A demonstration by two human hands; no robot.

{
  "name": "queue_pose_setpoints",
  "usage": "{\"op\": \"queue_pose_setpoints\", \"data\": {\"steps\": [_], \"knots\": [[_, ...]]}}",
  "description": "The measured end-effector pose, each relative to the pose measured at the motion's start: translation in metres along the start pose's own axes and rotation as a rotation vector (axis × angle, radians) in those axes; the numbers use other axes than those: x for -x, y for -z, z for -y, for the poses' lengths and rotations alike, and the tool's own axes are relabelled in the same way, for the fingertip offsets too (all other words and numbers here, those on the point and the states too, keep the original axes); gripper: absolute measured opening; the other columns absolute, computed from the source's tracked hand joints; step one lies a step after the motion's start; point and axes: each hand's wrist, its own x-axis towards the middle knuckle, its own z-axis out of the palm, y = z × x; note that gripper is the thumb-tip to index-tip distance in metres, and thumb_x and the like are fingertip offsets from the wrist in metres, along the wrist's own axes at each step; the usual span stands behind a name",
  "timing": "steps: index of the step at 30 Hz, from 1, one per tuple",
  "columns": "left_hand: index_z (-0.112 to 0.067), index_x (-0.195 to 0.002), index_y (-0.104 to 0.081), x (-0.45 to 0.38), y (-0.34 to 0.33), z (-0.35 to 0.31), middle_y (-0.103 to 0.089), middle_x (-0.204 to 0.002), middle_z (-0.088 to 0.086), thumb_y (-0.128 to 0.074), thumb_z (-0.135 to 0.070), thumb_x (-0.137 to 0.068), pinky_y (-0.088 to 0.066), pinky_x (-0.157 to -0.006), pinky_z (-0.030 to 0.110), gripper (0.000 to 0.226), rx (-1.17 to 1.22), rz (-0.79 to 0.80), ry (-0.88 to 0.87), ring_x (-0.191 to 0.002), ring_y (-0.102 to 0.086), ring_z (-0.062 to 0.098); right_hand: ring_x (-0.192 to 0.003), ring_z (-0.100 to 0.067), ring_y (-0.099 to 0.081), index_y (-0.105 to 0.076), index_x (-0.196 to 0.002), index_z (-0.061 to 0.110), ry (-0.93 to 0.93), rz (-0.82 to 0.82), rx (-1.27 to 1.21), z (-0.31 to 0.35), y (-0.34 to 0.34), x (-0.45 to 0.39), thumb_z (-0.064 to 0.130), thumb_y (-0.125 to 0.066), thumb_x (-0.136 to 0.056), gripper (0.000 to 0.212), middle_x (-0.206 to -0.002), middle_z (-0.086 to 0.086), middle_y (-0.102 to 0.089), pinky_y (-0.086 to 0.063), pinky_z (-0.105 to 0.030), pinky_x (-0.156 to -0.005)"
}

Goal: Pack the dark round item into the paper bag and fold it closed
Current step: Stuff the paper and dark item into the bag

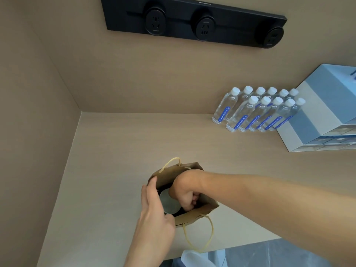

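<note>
A: From the head camera, where's the dark round item with the grey, flat top (pixel 169 203)?

B: Already down inside the open brown paper bag with twisted cord handles (pixel 194 215), which stands on the beige wood-grain worktop (pixel 115 151) towards its front edge, left of the middle.

A: And the hands?

B: The right hand (pixel 185 196) is sunk into the bag's mouth, fingers curled at the item's right side; whether it actually grips the item I cannot tell. The left hand (pixel 154 212) pinches the bag's left rim, thumb outside, fingers slightly spread, holding the mouth wide.

A: How will it handle?

B: My guess is that the item is rigid and smooth, perhaps a tin, so it may slip; best held round its rim. The bag is thin and light, creases easily and could tip, so I'd steady its wall, then take both top edges near the handles to fold.

A: Anything nearby?

B: Clear plastic water bottles with white caps (pixel 256 110) at the back right, well apart, beside a blue-and-white box (pixel 317 112).
</note>
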Motion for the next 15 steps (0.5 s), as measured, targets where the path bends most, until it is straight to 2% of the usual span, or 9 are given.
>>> {"op": "queue_pose_setpoints", "data": {"steps": [1, 3, 4, 6, 8, 9, 12, 15], "knots": [[-0.036, -0.150, -0.005, 0.000, 0.000, 0.000, -0.019, -0.157, -0.011, -0.044, 0.009, -0.082, -0.033, -0.086, 0.022, 0.090, -0.002, 0.000, -0.003, -0.090, -0.044, 0.000, -0.047, -0.021, -0.040, -0.050, -0.061, 0.009, -0.005, 0.010, 0.018, 0.001, 0.003, 0.007, 0.013, -0.052, -0.091, 0.030, -0.057, -0.006, -0.047, -0.039, -0.026, -0.049], [-0.038, -0.149, -0.009, -0.002, -0.001, 0.000, -0.023, -0.152, -0.012, -0.045, 0.009, -0.081, -0.034, -0.084, 0.023, 0.090, -0.003, -0.007, -0.021, -0.080, -0.048, -0.017, -0.048, -0.020, -0.040, -0.050, -0.062, 0.011, -0.015, 0.025, 0.113, 0.005, 0.006, 0.024, 0.012, -0.051, -0.091, 0.029, -0.056, -0.004, -0.046, -0.039, -0.026, -0.051], [-0.040, -0.147, -0.011, -0.003, -0.001, 0.001, -0.027, -0.149, -0.012, -0.045, 0.010, -0.080, -0.035, -0.082, 0.024, 0.090, 0.005, -0.011, -0.032, -0.078, -0.046, -0.028, -0.049, -0.019, -0.042, -0.053, -0.065, 0.011, -0.021, 0.000, 0.191, 0.007, 0.007, 0.035, 0.012, -0.052, -0.090, 0.026, -0.058, -0.003, -0.048, -0.040, -0.025, -0.050], [-0.045, -0.143, -0.015, -0.004, -0.001, 0.002, -0.032, -0.143, -0.014, -0.046, 0.011, -0.078, -0.040, -0.075, 0.026, 0.091, 0.039, -0.025, -0.045, -0.077, -0.044, -0.036, -0.050, -0.016, -0.049, -0.063, -0.080, 0.010, -0.027, -0.130, 0.338, 0.008, 0.009, 0.058, 0.013, -0.055, -0.089, 0.012, -0.064, 0.000, -0.056, -0.041, -0.024, -0.039], [-0.054, -0.138, -0.018, -0.005, 0.001, 0.001, -0.037, -0.141, -0.017, -0.047, 0.012, -0.077, -0.046, -0.074, 0.028, 0.094, 0.069, -0.032, -0.054, -0.082, -0.047, -0.034, -0.049, -0.014, -0.050, -0.065, -0.091, 0.010, -0.017, -0.235, 0.382, 0.008, 0.009, 0.074, 0.014, -0.058, -0.090, 0.008, -0.066, 0.000, -0.057, -0.035, -0.018, -0.025], [-0.061, -0.133, -0.019, -0.004, 0.001, -0.001, -0.038, -0.141, -0.018, -0.047, 0.012, -0.076, -0.049, -0.076, 0.029, 0.096, 0.077, -0.031, -0.061, -0.086, -0.048, -0.032, -0.048, -0.014, -0.050, -0.064, -0.091, 0.009, -0.008, -0.260, 0.364, 0.008, 0.008, 0.077, 0.013, -0.059, -0.090, 0.007, -0.065, 0.000, -0.057, -0.033, -0.016, -0.024], [-0.075, -0.120, -0.014, -0.003, 0.002, -0.004, -0.040, -0.140, -0.020, -0.047, 0.011, -0.076, -0.046, -0.071, 0.018, 0.102, 0.072, -0.011, -0.078, -0.086, -0.052, -0.027, -0.051, -0.014, -0.048, -0.061, -0.094, 0.008, 0.007, -0.320, 0.250, 0.008, -0.001, 0.072, 0.009, -0.058, -0.091, 0.005, -0.067, -0.001, -0.054, -0.034, -0.023, -0.035], [-0.075, -0.123, -0.012, -0.002, 0.003, -0.005, -0.041, -0.143, -0.018, -0.047, 0.009, -0.077, -0.047, -0.076, 0.021, 0.102, 0.075, 0.011, -0.090, -0.085, -0.055, -0.023, -0.051, -0.011, -0.044, -0.055, -0.094, 0.011, -0.003, -0.385, 0.136, 0.010, -0.011, 0.054, 0.008, -0.055, -0.093, 0.003, -0.066, 0.001, -0.047, -0.028, -0.023, -0.036]]}}
